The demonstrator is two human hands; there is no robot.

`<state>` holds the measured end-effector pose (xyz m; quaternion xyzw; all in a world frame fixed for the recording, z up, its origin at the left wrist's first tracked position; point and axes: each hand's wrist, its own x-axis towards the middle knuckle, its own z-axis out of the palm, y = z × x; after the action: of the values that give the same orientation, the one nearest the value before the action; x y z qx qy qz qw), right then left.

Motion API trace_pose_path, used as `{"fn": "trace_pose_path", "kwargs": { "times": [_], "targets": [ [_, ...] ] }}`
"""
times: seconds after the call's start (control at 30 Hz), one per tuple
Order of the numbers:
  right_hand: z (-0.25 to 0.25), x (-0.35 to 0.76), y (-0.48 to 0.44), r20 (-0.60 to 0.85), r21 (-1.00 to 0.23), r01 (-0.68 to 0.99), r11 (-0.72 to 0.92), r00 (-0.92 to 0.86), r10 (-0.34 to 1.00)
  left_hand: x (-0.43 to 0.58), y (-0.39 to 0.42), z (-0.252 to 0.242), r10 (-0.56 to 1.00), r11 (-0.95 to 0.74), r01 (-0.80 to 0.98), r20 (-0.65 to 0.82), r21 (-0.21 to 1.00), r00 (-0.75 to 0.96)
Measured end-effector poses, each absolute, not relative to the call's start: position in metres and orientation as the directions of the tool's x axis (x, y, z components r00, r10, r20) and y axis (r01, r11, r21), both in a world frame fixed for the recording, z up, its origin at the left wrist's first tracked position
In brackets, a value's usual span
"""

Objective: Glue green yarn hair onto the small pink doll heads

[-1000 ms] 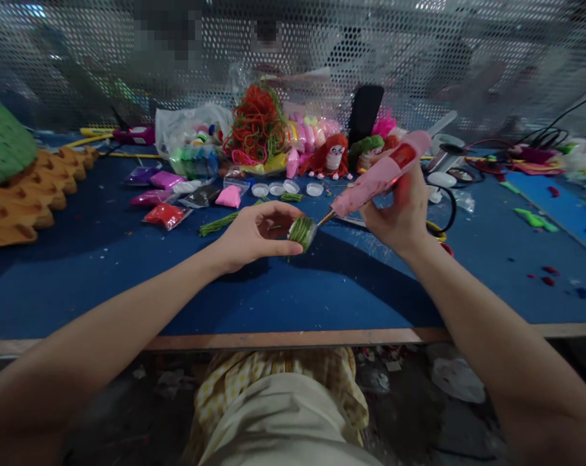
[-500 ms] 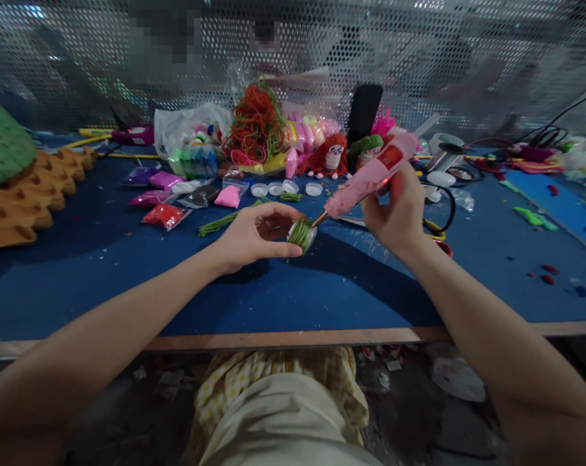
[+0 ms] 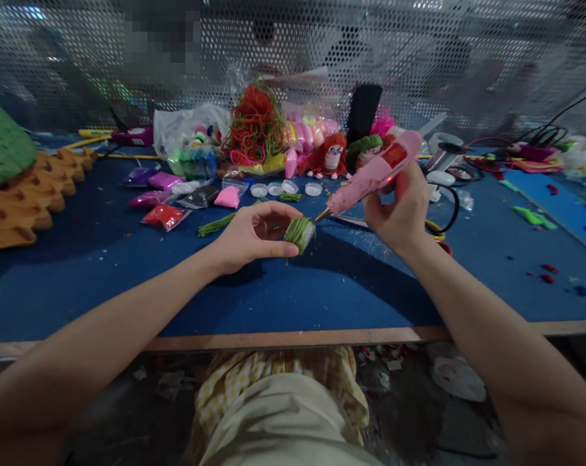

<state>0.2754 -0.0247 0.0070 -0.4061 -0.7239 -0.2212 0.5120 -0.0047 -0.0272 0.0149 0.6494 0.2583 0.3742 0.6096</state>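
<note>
Between the thumb and fingers of my left hand (image 3: 254,236) is a small round clear-and-white piece covered with green yarn (image 3: 299,233), held just above the blue table. My right hand (image 3: 400,210) is closed around a pink hot glue gun (image 3: 370,181), which has a small red light lit on it. The metal nozzle (image 3: 323,214) points down and left, its tip at the clear edge of the yarn-covered piece. Cut strands of green yarn (image 3: 218,224) lie behind my left hand. Several small white round caps (image 3: 314,189) stand in a row farther back.
Behind are a red and green yarn heap (image 3: 257,123), a red-haired doll (image 3: 332,154), a black upright phone-like slab (image 3: 364,111) and packets of coloured clay (image 3: 163,215). An orange scalloped piece (image 3: 35,188) stands at left. Scissors (image 3: 436,228) lie beside my right wrist, near a dark cable.
My left hand has tilted the yarn-covered piece so more of its clear side shows. The glue gun has shifted slightly right and up, its nozzle now at the piece's edge.
</note>
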Motion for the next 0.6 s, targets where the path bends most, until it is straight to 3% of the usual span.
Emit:
{"fn": "trace_pose_path", "kwargs": {
  "times": [0.2,0.6],
  "targets": [
    [0.003,0.274,-0.030,0.906,-0.147,0.814,0.562,-0.118,0.407,-0.004,-0.027,0.014,0.812,-0.098,-0.080,0.126,0.992,0.570],
    [-0.007,0.280,-0.032,0.896,-0.123,0.836,0.535,-0.138,0.422,-0.004,-0.026,0.014,0.823,-0.068,-0.058,0.089,0.996,0.561]
  ]
}}
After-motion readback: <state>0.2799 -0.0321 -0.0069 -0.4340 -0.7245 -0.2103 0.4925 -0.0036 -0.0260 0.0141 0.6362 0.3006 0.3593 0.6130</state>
